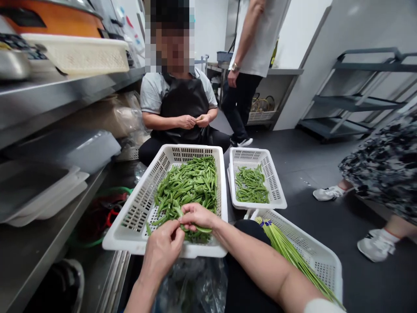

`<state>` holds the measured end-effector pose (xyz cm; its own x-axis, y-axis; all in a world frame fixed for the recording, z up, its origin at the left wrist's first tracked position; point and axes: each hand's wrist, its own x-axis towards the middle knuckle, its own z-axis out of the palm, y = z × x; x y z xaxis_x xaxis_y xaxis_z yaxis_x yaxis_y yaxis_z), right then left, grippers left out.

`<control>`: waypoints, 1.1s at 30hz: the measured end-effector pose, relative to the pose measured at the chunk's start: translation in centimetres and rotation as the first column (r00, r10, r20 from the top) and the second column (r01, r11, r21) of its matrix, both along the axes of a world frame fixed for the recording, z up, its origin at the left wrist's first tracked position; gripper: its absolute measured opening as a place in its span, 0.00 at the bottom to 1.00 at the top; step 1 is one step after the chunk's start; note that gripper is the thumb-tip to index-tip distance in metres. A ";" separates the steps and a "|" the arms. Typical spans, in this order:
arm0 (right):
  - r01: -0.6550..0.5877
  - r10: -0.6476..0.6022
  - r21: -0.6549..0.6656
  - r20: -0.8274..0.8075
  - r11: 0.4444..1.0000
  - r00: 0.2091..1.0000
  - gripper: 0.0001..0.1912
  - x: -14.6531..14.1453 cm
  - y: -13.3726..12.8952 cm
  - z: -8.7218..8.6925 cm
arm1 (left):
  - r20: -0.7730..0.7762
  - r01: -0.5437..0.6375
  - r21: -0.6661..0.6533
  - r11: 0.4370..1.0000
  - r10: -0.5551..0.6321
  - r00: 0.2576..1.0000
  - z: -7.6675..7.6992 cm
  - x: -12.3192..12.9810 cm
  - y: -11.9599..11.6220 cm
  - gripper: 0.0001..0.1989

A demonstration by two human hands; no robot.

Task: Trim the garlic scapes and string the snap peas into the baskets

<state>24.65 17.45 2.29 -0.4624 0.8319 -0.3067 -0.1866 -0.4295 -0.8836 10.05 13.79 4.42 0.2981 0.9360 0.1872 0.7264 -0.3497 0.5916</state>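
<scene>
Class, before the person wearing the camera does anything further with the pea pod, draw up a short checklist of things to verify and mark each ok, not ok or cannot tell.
1. Pea pod gripped by both hands: ok; left hand and right hand meet on it.
2. Hands over the large white basket: ok.
3. Pod's string or tip already off: cannot tell, fingers hide it.
4. Small basket with pods within reach: ok, it sits just beyond the right forearm.
5. Bundle of long green stems clear of the hands: ok, it lies in its own basket.
6. Plastic bag below the hands open: cannot tell.
</scene>
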 end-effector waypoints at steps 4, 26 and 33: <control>-0.181 0.179 -0.017 -0.069 0.983 0.981 0.11 1.7 -0.3 0.6 | 0.132 -0.139 -0.039 0.990 0.143 0.981 1.6 -1.5 0.0 0.13; -0.406 0.213 0.573 0.374 0.711 0.902 0.15 0.6 -1.9 2.6 | 0.524 0.103 -0.554 0.826 0.250 0.814 1.3 -1.5 -0.7 0.27; 0.262 -0.256 0.202 -0.055 0.944 0.965 0.18 1.0 0.9 0.8 | 0.691 0.279 -0.664 0.694 0.427 0.583 -1.3 -1.3 -4.4 0.28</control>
